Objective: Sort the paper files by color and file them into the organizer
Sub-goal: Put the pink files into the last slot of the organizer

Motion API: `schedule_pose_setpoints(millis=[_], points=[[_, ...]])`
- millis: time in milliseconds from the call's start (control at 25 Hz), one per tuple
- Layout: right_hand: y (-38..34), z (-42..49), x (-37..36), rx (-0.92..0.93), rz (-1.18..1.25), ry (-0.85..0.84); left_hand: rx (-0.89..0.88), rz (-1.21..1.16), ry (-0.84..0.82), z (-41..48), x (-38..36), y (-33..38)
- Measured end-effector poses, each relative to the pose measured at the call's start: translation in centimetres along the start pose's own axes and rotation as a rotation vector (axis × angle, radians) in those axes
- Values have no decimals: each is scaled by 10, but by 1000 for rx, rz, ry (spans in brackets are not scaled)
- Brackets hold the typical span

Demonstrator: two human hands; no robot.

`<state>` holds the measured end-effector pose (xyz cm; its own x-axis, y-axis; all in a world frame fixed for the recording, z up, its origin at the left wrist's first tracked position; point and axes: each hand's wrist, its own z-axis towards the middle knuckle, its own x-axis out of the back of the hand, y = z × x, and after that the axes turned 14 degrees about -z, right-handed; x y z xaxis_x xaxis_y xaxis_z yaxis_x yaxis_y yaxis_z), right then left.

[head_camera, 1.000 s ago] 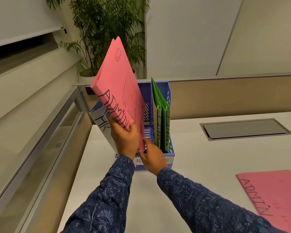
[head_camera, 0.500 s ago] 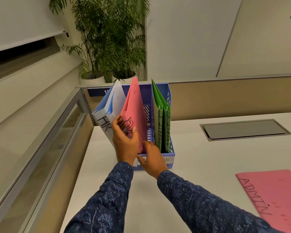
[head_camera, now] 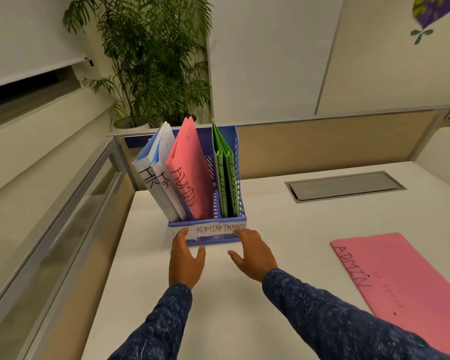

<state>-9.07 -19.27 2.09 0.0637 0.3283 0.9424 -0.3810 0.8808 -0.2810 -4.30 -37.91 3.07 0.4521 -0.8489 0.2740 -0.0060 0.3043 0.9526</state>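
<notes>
both hands, left hand (head_camera: 186,258) and right hand (head_camera: 252,254), held open and empty at organizer (head_camera: 208,239) front; leaning pink file (head_camera: 190,175) could be tipped if nudged.

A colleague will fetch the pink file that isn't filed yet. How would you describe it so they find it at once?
Start at the white desk with the blue organizer standing at its back. The loose pink file lies flat near the desk's right edge, well apart from the organizer. Unlike the pink file in the organizer, which stands upright, it lies alone, with ADMIN handwritten along its left edge.
</notes>
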Motion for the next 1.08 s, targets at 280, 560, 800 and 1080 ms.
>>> schedule_pose_setpoints(millis=[280,560,800,1080], points=[[63,-80,12,-11,-186,-165,0,299,-231,-65,-30,-29],[151,-163,22,-125,-340,-284,21,427,-443,-130,-92,-47],[231,-212,47,-292,-330,-255,-13,553,-588,-166,-156,-39],[312,-245,80,-489,-274,-272,-133,610,-774,-209,-245,0]])
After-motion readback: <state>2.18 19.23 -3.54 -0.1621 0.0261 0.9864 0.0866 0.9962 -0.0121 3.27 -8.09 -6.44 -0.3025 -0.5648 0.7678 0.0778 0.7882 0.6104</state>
